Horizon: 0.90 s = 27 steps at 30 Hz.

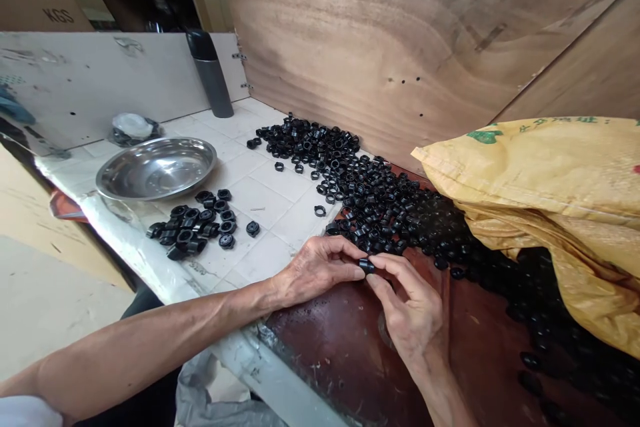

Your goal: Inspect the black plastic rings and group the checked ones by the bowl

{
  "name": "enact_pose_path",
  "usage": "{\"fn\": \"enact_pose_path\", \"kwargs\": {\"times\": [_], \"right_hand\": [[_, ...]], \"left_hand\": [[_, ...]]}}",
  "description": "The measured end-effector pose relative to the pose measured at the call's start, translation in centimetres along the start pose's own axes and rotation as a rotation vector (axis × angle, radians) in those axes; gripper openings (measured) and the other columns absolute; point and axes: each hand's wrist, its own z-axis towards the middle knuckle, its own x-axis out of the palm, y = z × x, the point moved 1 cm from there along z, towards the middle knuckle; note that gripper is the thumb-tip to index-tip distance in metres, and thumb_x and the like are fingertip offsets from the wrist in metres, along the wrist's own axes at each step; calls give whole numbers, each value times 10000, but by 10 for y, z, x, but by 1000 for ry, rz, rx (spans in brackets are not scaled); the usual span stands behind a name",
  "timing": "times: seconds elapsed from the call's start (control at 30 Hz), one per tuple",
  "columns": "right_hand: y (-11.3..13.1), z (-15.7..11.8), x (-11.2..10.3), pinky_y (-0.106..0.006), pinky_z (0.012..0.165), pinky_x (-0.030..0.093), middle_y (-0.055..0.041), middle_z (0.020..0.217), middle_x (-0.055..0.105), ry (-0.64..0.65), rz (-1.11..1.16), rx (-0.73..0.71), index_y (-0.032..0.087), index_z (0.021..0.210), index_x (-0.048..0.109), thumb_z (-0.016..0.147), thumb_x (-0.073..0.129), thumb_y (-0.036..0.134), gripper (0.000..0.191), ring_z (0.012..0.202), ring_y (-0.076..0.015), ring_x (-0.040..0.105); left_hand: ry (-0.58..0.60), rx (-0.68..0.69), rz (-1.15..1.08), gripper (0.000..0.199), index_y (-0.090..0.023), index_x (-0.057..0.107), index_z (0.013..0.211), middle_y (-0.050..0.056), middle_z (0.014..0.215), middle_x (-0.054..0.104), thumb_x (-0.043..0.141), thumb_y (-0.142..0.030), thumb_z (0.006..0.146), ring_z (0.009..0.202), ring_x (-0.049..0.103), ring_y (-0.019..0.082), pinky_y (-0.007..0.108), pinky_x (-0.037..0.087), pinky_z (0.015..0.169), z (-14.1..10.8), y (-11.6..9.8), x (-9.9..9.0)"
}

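Observation:
My left hand (320,269) and my right hand (413,303) meet above the dark red board, fingertips closed from both sides on a small black plastic part (367,266). Fingers cover much of it, so its full shape is hidden. Just beyond my hands lies a long heap of black plastic rings (373,193) that runs along the wooden wall. To the left, a smaller group of black plastic fittings (187,230) rests on the white tiled surface, some showing a patterned round face. One such fitting (253,229) lies a little apart from them.
A steel bowl (157,170) stands at the left, with a dark flask (210,73) behind it. On the right, a yellow woven sack (530,173) lies over more black rounded parts (545,320). The plywood wall (400,40) closes off the back. A thin pin-like piece (257,209) lies on the tiles.

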Motion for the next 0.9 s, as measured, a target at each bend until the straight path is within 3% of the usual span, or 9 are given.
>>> {"fn": "enact_pose_path", "kwargs": {"times": [0.13, 0.3, 0.4, 0.47, 0.57, 0.63, 0.7, 0.83, 0.9], "right_hand": [[1, 1, -1, -325, 919, 587, -57, 1054, 767, 50, -81, -160, 237, 984, 778, 936, 638, 243, 148, 1005, -216, 724], [-6, -2, 0, -261, 702, 589, -49, 895, 782, 20, -162, -60, 214, 1018, 741, 960, 636, 376, 201, 765, -192, 743], [-13, -5, 1, -247, 554, 503, -9, 603, 681, 34, -283, -38, 217, 769, 705, 1010, 551, 457, 373, 522, -158, 642], [-15, -5, 2, -253, 522, 460, -1, 525, 620, 16, -338, -49, 219, 704, 680, 1034, 492, 474, 457, 472, -154, 594], [-10, -5, 2, -260, 577, 475, -23, 615, 672, 17, -346, -121, 206, 832, 724, 1041, 469, 451, 411, 557, -173, 633], [-4, -5, 1, -253, 574, 461, -17, 597, 641, 84, -352, -161, 209, 711, 679, 1030, 499, 431, 428, 549, -159, 606], [1, -6, 1, -243, 546, 441, -2, 565, 600, 130, -348, -140, 212, 624, 616, 1008, 553, 428, 445, 523, -142, 569], [5, -6, 0, -234, 553, 461, 9, 636, 644, 105, -259, -58, 201, 840, 704, 977, 592, 445, 302, 563, -145, 599], [5, -5, 1, -240, 512, 423, 26, 547, 558, 132, -266, -53, 209, 673, 644, 972, 593, 454, 390, 505, -132, 536]], "left_hand": [[21, -92, -45, 278, -121, 764, 974, 80, 941, 761, 835, -296, 770, 855, 709, 187, 341, 568, 865, 0, 1, 0], [24, 242, 178, 167, -147, 762, 978, 94, 1051, 742, 765, -241, 840, 972, 706, 206, 352, 566, 921, 1, 3, 0], [85, 369, 310, 140, -153, 755, 991, 94, 1037, 743, 731, -196, 861, 989, 696, 200, 344, 558, 935, 0, 4, 1], [89, 274, 264, 151, -147, 741, 992, 94, 1037, 734, 730, -211, 856, 957, 697, 195, 330, 571, 881, 0, 5, 1], [35, 88, 95, 210, -129, 705, 1005, 95, 1023, 727, 738, -258, 843, 908, 704, 193, 337, 580, 844, 1, 7, 1], [12, 36, 32, 251, -123, 684, 1016, 91, 1007, 729, 751, -277, 829, 878, 709, 191, 354, 579, 855, 1, 7, 1], [5, 16, 27, 272, -124, 676, 1019, 84, 992, 728, 762, -283, 816, 848, 708, 183, 354, 578, 845, 1, 6, 0], [-2, 43, 82, 248, -131, 687, 997, 80, 985, 725, 753, -289, 817, 842, 708, 183, 342, 582, 827, 0, 5, -1], [0, 64, 106, 241, -133, 691, 998, 84, 1008, 722, 746, -282, 817, 845, 710, 185, 344, 586, 825, 0, 5, -2]]}}
